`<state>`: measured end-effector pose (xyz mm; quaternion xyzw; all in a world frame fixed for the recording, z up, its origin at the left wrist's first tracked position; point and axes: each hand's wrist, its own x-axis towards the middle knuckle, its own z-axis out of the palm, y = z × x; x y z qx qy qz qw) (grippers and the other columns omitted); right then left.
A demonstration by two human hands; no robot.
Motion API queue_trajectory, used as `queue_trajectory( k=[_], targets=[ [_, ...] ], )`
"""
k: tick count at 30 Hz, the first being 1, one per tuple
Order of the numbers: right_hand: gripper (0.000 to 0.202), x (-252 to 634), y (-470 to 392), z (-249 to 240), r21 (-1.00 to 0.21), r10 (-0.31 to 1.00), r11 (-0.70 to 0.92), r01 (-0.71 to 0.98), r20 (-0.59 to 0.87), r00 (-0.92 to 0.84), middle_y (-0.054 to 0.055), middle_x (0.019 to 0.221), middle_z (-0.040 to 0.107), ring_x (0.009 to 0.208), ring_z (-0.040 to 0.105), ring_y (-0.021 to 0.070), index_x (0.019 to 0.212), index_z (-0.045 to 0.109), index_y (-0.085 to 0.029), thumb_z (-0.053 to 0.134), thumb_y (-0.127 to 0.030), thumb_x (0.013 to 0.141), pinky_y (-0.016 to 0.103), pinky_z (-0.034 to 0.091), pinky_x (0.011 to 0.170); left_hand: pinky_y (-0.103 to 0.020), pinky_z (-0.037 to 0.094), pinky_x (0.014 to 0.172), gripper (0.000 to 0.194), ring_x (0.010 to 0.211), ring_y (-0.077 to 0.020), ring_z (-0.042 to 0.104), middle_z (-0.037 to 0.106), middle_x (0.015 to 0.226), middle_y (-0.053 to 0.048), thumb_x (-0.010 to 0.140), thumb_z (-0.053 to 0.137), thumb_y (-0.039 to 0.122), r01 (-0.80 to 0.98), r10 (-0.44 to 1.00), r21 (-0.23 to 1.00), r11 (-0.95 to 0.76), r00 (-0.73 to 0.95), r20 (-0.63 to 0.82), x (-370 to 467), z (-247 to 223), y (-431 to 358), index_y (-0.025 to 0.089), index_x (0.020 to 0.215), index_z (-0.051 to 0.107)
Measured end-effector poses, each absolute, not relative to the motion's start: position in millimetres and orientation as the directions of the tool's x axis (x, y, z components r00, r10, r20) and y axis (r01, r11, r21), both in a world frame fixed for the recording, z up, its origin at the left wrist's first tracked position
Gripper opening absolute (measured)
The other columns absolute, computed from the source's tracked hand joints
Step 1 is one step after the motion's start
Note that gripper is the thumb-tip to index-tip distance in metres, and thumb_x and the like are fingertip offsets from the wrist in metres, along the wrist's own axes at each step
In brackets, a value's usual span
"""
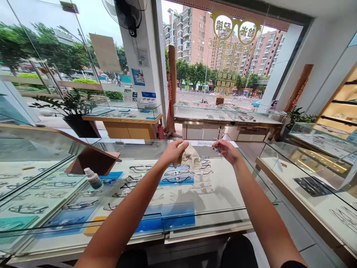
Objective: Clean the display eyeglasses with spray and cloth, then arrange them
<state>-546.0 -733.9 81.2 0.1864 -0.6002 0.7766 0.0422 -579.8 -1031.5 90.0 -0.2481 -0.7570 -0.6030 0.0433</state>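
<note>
My left hand (pixel 173 152) is closed on a beige cloth (pixel 191 156), which hangs down to the right of the fingers above the glass counter (pixel 223 201). To its right, my right hand (pixel 227 150) pinches a pair of eyeglasses (pixel 218 149); thin frame parts stick up above the fingers, and much of the pair is hard to make out. Cloth and eyeglasses are apart. Under the glass, below both hands, several eyeglasses (pixel 176 179) lie in rows on white and blue panels.
A white bottle (pixel 93 179) stands on the counter at left, beside a brown wooden stand (pixel 92 160). Another display case (pixel 306 175) is on the right. Farther back are more glass cases (pixel 206 111), a potted plant (pixel 79 111) and large windows.
</note>
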Motion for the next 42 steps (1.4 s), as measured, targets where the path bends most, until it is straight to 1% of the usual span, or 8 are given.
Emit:
queue_trajectory(
  k=[9, 16, 21, 25, 27, 30, 37, 42],
  targets=[
    [0.024, -552.0, -823.9, 58.2, -0.859, -0.250, -0.402, -0.317, 0.437, -0.864, 0.007, 0.098, 0.078, 0.091, 0.071, 0.0217, 0.085, 0.076, -0.023, 0.074, -0.045, 0.092, 0.036, 0.054, 0.086, -0.025, 0.042, 0.058, 0.055, 0.062, -0.0148, 0.055, 0.061, 0.072, 0.002, 0.076, 0.080, 0.069, 0.179, 0.273, 0.973, -0.147, -0.938, 0.214, -602.7, 60.3, -1067.5, 0.021, 0.086, 0.058],
    [0.026, -566.2, -843.1, 39.3, -0.867, -0.249, -0.385, -0.317, 0.428, -0.869, 0.007, 0.099, 0.078, 0.091, 0.069, 0.0223, 0.085, 0.079, -0.023, 0.073, -0.047, 0.092, 0.036, 0.053, 0.088, -0.026, 0.054, 0.074, 0.052, 0.082, -0.0158, 0.067, 0.071, 0.095, -0.004, 0.077, 0.085, 0.058, 0.152, 0.266, 0.909, -0.389, -0.926, 0.268, -599.4, 34.7, -1060.3, 0.020, 0.104, 0.062],
    [0.025, -562.5, -847.2, 29.9, -0.886, -0.276, -0.352, -0.302, 0.406, -0.871, 0.007, 0.100, 0.079, 0.092, 0.068, 0.0238, 0.088, 0.081, -0.024, 0.072, -0.046, 0.093, 0.038, 0.051, 0.089, -0.025, 0.053, 0.077, 0.049, 0.085, -0.0149, 0.067, 0.072, 0.103, -0.004, 0.079, 0.088, 0.048, 0.134, 0.286, 0.894, -0.427, -0.918, 0.274, -593.5, 35.2, -1060.4, 0.023, 0.114, 0.066],
    [0.024, -557.5, -846.3, 25.1, -0.902, -0.335, -0.328, -0.281, 0.389, -0.858, 0.007, 0.099, 0.078, 0.091, 0.067, 0.0228, 0.090, 0.082, -0.024, 0.069, -0.044, 0.096, 0.036, 0.049, 0.085, -0.028, 0.051, 0.072, 0.046, 0.086, -0.0191, 0.068, 0.075, 0.107, -0.008, 0.084, 0.080, 0.047, 0.104, 0.296, 0.894, -0.436, -0.922, 0.251, -594.7, 34.7, -1062.5, 0.020, 0.120, 0.072],
    [0.025, -555.7, -846.4, 24.0, -0.910, -0.350, -0.312, -0.275, 0.379, -0.857, 0.007, 0.100, 0.078, 0.091, 0.067, 0.0227, 0.091, 0.082, -0.024, 0.069, -0.045, 0.096, 0.035, 0.048, 0.084, -0.027, 0.050, 0.070, 0.046, 0.086, -0.0197, 0.069, 0.077, 0.109, -0.008, 0.080, 0.082, 0.037, 0.071, 0.314, 0.892, -0.447, -0.921, 0.231, -595.6, 33.6, -1062.3, 0.019, 0.122, 0.074],
    [0.027, -554.3, -847.9, 23.6, -0.919, -0.380, -0.290, -0.267, 0.367, -0.849, 0.008, 0.100, 0.078, 0.092, 0.067, 0.0224, 0.093, 0.082, -0.022, 0.069, -0.045, 0.097, 0.035, 0.048, 0.086, -0.029, 0.052, 0.078, 0.051, 0.097, -0.0228, 0.071, 0.078, 0.118, -0.010, 0.075, 0.088, 0.027, 0.076, 0.339, 0.886, -0.458, -0.906, 0.253, -594.3, 32.0, -1060.8, 0.020, 0.125, 0.076],
    [0.027, -553.1, -854.5, 20.7, -0.921, -0.415, -0.309, -0.237, 0.355, -0.838, 0.008, 0.098, 0.077, 0.090, 0.066, 0.0211, 0.095, 0.082, -0.021, 0.068, -0.043, 0.099, 0.034, 0.048, 0.085, -0.029, 0.054, 0.084, 0.061, 0.118, -0.0297, 0.069, 0.073, 0.132, -0.015, 0.074, 0.095, 0.038, 0.123, 0.357, 0.873, -0.471, -0.879, 0.317, -589.6, 29.3, -1056.7, 0.019, 0.128, 0.075],
    [0.029, -552.6, -862.0, 17.8, -0.932, -0.421, -0.320, -0.171, 0.302, -0.855, 0.006, 0.089, 0.074, 0.085, 0.065, 0.0201, 0.089, 0.080, -0.020, 0.076, -0.048, 0.093, 0.034, 0.048, 0.083, -0.026, 0.055, 0.080, 0.059, 0.099, -0.0218, 0.073, 0.077, 0.118, -0.012, 0.071, 0.097, 0.041, 0.167, 0.322, 0.867, -0.469, -0.882, 0.344, -589.7, 24.6, -1048.9, 0.018, 0.119, 0.071]
  ],
)
